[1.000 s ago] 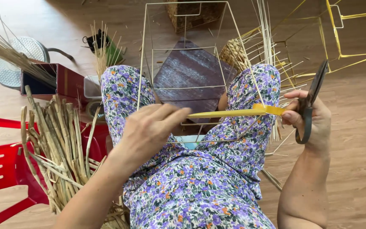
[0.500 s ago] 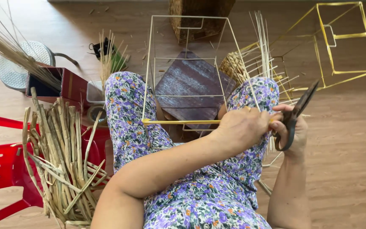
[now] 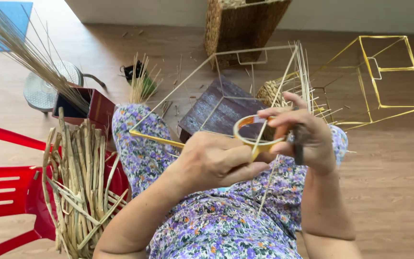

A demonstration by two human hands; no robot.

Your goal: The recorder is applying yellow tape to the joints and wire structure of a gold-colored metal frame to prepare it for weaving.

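A roll of yellow tape [image 3: 257,135] is being gripped between the two hands above the lap. The left hand [image 3: 216,160] is being closed on it from below, thumb and fingers pinching the roll's lower edge. The right hand [image 3: 300,132] is being curled over the roll from the far side, fingertips pressed to its top rim; a dark handle, possibly of scissors [image 3: 297,144], is being held under the same palm, though most of it is hidden.

A wire frame [image 3: 235,76] is being rested across the knees, and one of its thin rods is being passed through the roll's ring. The frame's near left edge is already being covered in yellow tape. Beneath the frame a dark wooden block [image 3: 216,108] is lying on the floor.

At the left, a bundle of dried reeds [image 3: 80,182] is being supported on a red chair [image 3: 5,192]. Farther off, thin straws [image 3: 20,52] are being held in a dark red box [image 3: 97,105] beside a metal fan [image 3: 49,88]. At the right, a second frame [image 3: 384,76], wrapped in yellow, is lying on the floor, and a woven basket [image 3: 240,24] is standing at the wall.
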